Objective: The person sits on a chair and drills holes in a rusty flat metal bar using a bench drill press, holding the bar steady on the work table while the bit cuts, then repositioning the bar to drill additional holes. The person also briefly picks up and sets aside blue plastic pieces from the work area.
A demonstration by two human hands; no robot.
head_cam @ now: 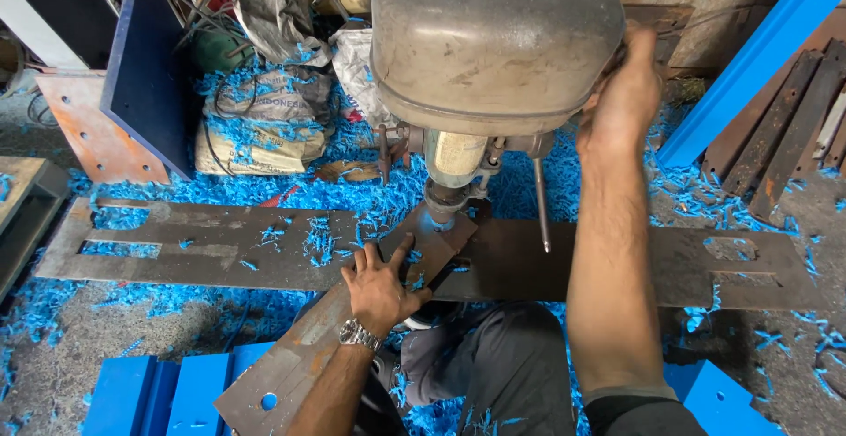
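Under the grey drill press [495,44] at the top centre of the frame, the left hand [381,288] lies flat with fingers [401,251] spread on a rusty steel strip [304,361]. That strip runs diagonally from the lower left up to the drill bit [438,216] and crosses a long slotted steel plate [220,246] that spans the middle of the frame. The right hand [624,92] reaches up beside the machine's head at the upper right; whether its fingers grip anything I cannot tell. Blue shavings [291,193] cover the floor, and blue blocks [167,392] sit at the lower left.
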